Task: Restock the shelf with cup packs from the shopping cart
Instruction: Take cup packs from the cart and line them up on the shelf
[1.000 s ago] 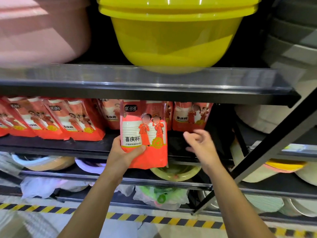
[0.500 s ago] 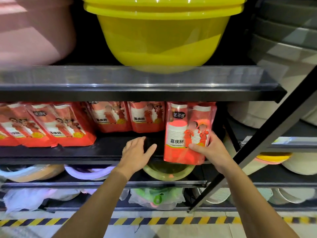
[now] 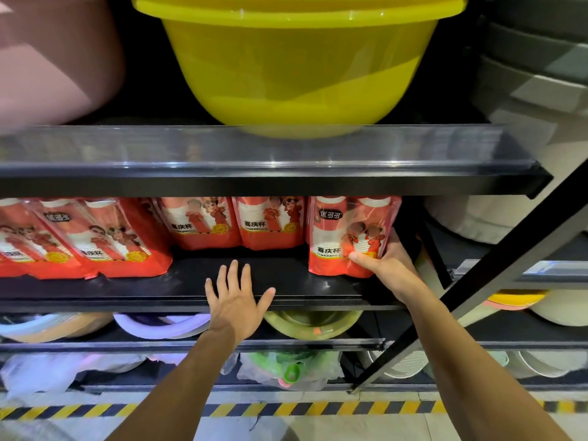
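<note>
A red cup pack (image 3: 346, 230) stands upright at the right end of the black shelf (image 3: 191, 288). My right hand (image 3: 386, 265) holds its lower right side, thumb across the front and fingers behind. Two more red cup packs (image 3: 235, 222) stand at the back of the shelf, and others (image 3: 82, 240) lean at the left. My left hand (image 3: 237, 300) lies flat on the shelf's front part with fingers spread, holding nothing. The shopping cart is out of view.
A yellow basin (image 3: 296, 58) and a pink basin (image 3: 47, 58) sit on the shelf above. Plastic basins (image 3: 152, 323) fill the shelf below. A black diagonal brace (image 3: 471, 281) crosses at the right. Yellow-black tape (image 3: 79, 412) marks the floor.
The cup pack passed from my left hand to my right, moved right, and now stands on the shelf. My left hand let go and came down flat on the shelf.
</note>
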`<state>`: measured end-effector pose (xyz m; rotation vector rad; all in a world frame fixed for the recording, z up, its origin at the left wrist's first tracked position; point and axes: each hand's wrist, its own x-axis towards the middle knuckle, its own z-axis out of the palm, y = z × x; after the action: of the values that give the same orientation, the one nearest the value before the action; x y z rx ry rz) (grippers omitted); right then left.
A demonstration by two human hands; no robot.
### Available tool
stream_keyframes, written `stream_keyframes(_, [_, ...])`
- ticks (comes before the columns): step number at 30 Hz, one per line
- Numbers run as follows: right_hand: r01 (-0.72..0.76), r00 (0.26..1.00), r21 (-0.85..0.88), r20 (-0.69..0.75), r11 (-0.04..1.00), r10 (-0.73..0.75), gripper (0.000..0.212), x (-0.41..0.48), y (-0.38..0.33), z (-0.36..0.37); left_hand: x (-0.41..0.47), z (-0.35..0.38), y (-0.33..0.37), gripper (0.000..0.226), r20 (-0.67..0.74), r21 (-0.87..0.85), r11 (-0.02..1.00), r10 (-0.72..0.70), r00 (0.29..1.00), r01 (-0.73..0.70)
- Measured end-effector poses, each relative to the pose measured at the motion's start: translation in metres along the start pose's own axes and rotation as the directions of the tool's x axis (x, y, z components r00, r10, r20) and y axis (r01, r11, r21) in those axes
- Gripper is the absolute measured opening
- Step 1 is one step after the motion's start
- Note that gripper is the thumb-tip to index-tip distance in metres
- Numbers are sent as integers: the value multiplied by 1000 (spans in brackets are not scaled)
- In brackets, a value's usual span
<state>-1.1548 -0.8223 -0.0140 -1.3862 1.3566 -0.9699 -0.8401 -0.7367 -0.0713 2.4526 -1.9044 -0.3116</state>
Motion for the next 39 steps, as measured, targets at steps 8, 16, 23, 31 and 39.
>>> stream_keyframes(8, [-51, 998, -90, -41, 995, 47, 90, 0, -1, -1, -4, -10, 2, 89, 44, 2, 1000, -3, 999, 3])
stream_keyframes(16, [-139, 987, -211, -104, 968, 119, 106, -26, -15, -3, -14, -40, 7, 77, 114, -43, 999, -17, 993, 22])
stream_keyframes(23, [-179, 980, -388, -155, 904, 128, 100, -52, -24, -6, -60, -42, 5, 70, 73, 21, 999, -36, 997, 34])
stream_keyframes(31, [0, 992, -857, 65, 515, 109, 69, -150, -24, 21, -143, -51, -33, 63, 54, 115, 992, -61, 997, 54])
stream_keyframes(39, [260, 917, -911, 337, 319, 215, 70, -263, -23, 121, -280, -52, -137, 73, -24, 30, 979, -202, 979, 202])
